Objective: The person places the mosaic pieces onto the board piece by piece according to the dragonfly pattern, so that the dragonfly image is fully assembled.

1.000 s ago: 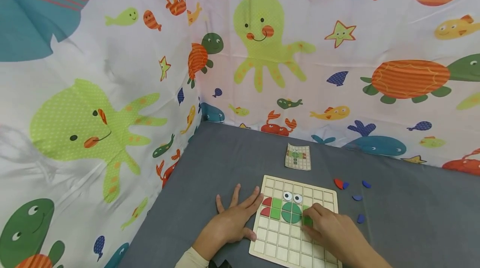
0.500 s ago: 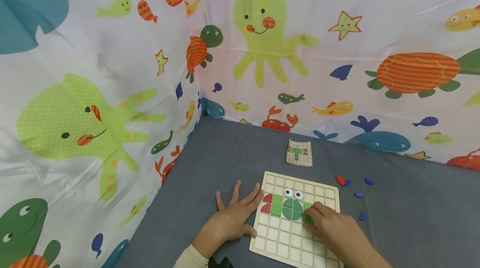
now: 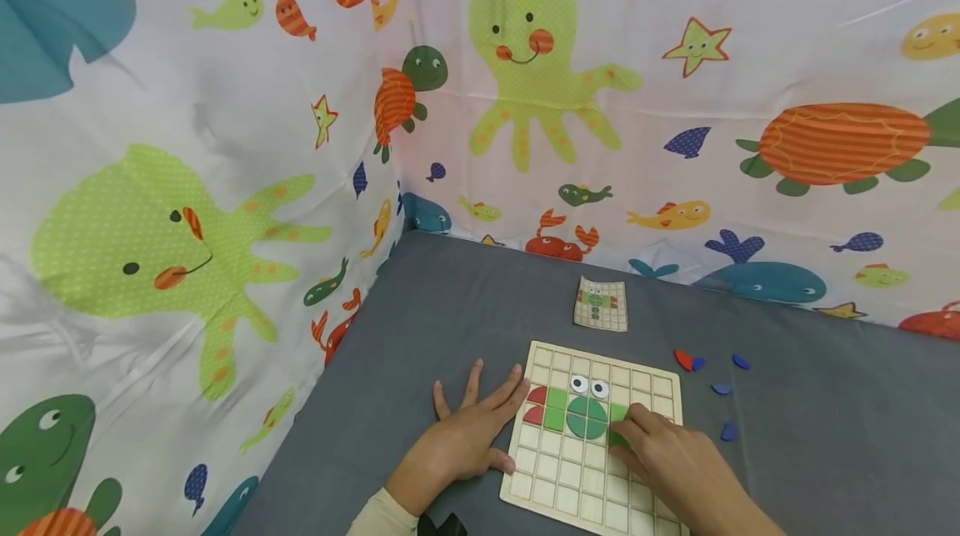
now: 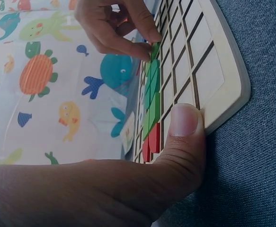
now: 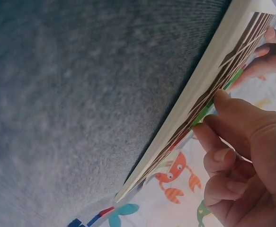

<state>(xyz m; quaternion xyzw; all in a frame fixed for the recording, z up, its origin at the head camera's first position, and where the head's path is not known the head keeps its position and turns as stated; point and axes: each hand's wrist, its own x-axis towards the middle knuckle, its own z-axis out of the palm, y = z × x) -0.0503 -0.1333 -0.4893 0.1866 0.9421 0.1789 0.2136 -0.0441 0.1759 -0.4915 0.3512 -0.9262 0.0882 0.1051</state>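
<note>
A square wooden grid board (image 3: 547, 488) lies on the grey cloth. My left hand (image 3: 459, 446) is spread at its left edge, fingertips at the rim, and the thumb (image 4: 184, 124) rests on the board's edge in the left wrist view. With thumb and fingertips, my right hand (image 3: 671, 461) pinches a green square tile (image 3: 617, 438) at a cell right of centre. Beside it sits a green disc (image 3: 577, 428) made of several quarter pieces, below two round eye pieces (image 3: 579, 384). Green squares (image 3: 555, 409) and red quarter pieces (image 3: 534, 415) fill cells at the left.
A small picture card (image 3: 600, 305) with a printed grid pattern lies behind the board. Right of the board are a loose red quarter piece (image 3: 683, 359) and several blue pieces (image 3: 741, 362). Sea-animal curtains (image 3: 435, 127) hang at the back and left.
The head view has shifted slightly, so the scene sits a little differently in the frame. Both hands keep nearly the same pose on the board, the right still on the green tile.
</note>
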